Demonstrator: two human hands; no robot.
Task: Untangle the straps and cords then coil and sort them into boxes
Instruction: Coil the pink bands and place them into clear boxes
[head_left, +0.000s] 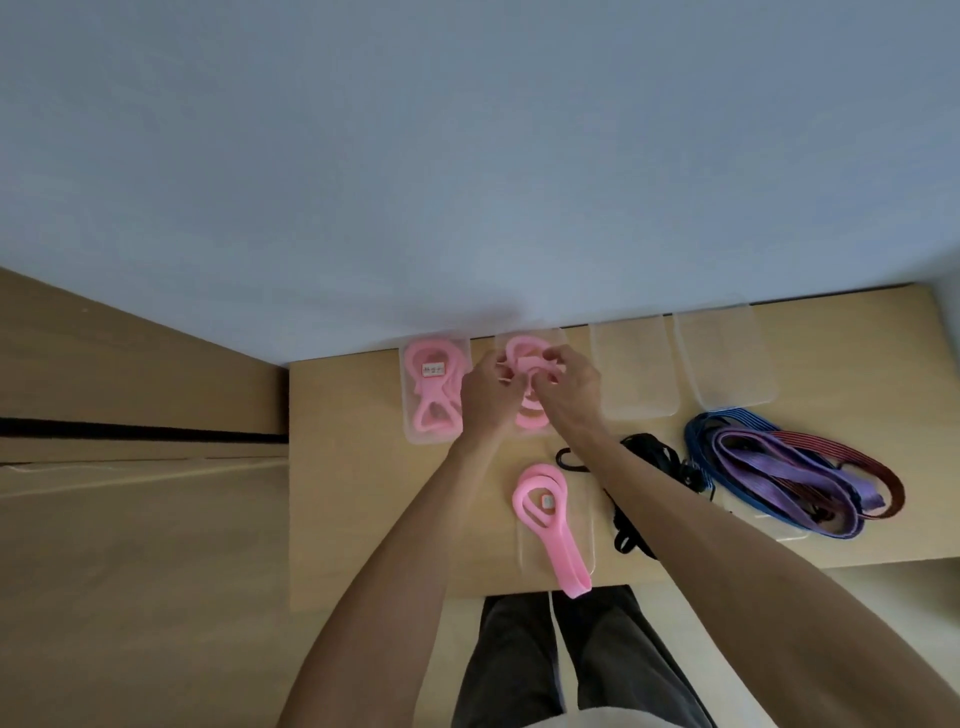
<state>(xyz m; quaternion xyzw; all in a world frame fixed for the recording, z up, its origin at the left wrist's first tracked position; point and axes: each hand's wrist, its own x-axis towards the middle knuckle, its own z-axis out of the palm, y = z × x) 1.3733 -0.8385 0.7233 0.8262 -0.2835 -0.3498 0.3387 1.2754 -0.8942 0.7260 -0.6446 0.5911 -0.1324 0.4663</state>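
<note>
Pink is the colour that fills my head view: three pink loop bands, spread over a pale wooden table (363, 519) set against a grey-blue wall.

Along the table's far edge I see four clear plastic boxes in a row. The leftmost box (410, 431) holds a coiled pink band (434, 389) with a small white label on it. Over the second box (553, 340), both of my hands are at work: my left hand (488, 392) and my right hand (569, 387) have their fingers curled round a second pink band (524, 353), each pinching part of its loops, above or just inside that box; I cannot tell how much of it rests on the box floor. The third box (634, 371) and the fourth box (724, 358) show only their clear walls and bottoms.

Nearer to me, a third pink band (545, 519) lies half coiled on a clear lid or shallow tray (587, 540), its long end hanging over the table's near edge. Just right of it, partly under my right forearm, lies a tangle of black cord (649, 452). Further right sits a heap of straps: a purple strap (769, 467), a blue striped strap (698, 441) and a dark red striped strap (878, 467), looped through one another, with another clear piece showing beneath them.
</note>
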